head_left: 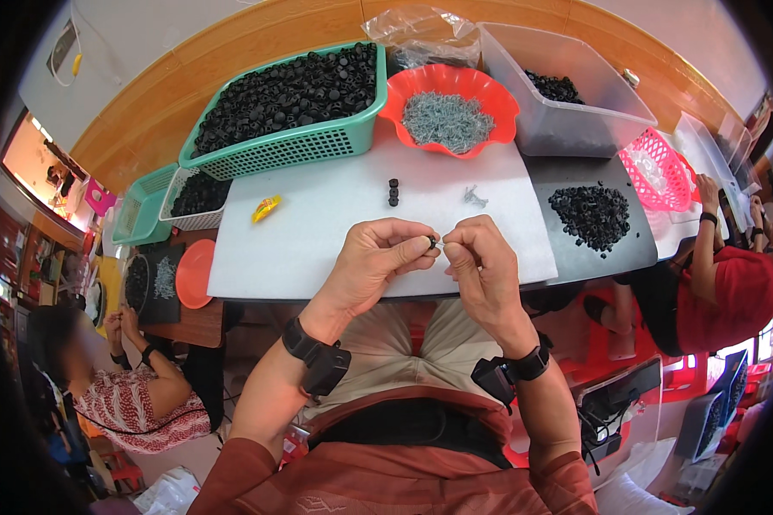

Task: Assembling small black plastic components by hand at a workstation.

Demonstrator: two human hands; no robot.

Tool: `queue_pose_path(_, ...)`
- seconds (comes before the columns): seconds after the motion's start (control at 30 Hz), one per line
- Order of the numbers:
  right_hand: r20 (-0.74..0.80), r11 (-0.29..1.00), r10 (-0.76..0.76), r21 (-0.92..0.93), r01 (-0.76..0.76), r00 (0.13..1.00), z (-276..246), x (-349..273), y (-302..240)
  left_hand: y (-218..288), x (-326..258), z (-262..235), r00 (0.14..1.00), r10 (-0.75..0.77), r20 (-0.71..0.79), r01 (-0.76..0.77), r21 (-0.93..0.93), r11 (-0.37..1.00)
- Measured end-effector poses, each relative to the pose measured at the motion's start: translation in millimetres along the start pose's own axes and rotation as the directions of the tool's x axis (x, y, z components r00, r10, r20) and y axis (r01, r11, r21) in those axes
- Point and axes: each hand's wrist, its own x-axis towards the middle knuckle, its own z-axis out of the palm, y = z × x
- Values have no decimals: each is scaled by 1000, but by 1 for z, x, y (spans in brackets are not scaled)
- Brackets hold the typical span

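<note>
Above the near edge of the white work sheet (318,249), my left hand (365,262) pinches a small round black plastic part (433,242) between thumb and fingertips. A thin silvery screw (441,245) is gripped by my right hand (487,266), its end against the black part. How deep it sits cannot be seen. Beyond my hands, a short row of black parts (393,192) lies on the sheet, with a little heap of screws (474,197) to its right. A yellow wrapped packet (266,209) lies to the left.
At the back stand a green basket (318,142) full of black parts, a red bowl (507,129) of screws and a clear bin (558,129). A pile of black parts (588,216) lies on the right. People work at left (159,395) and right (726,296).
</note>
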Motion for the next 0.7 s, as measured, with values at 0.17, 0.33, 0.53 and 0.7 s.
queue_pose_path(0.17, 13, 996, -20, -83, 21, 1000, -1, -1, -1, -1, 1, -1, 1000, 17, 13, -17, -19, 1000)
queue_pose_path(0.33, 29, 986, -43, -159, 47, 999, -2, 0, -3, 0, 0, 1, 1000, 12, 1, -12, 59, 998)
queue_pose_path(0.53, 20, 998, 4, -66, -3, 1000, 1, 0, 2, 1, 0, 4, 1000, 13, 2, -13, 104, 995)
queue_pose_path(0.7, 12, 999, 13, -47, -13, 1000, 1, 2, 2, 5, 1, 6, 1000, -13, 8, 12, 90, 996)
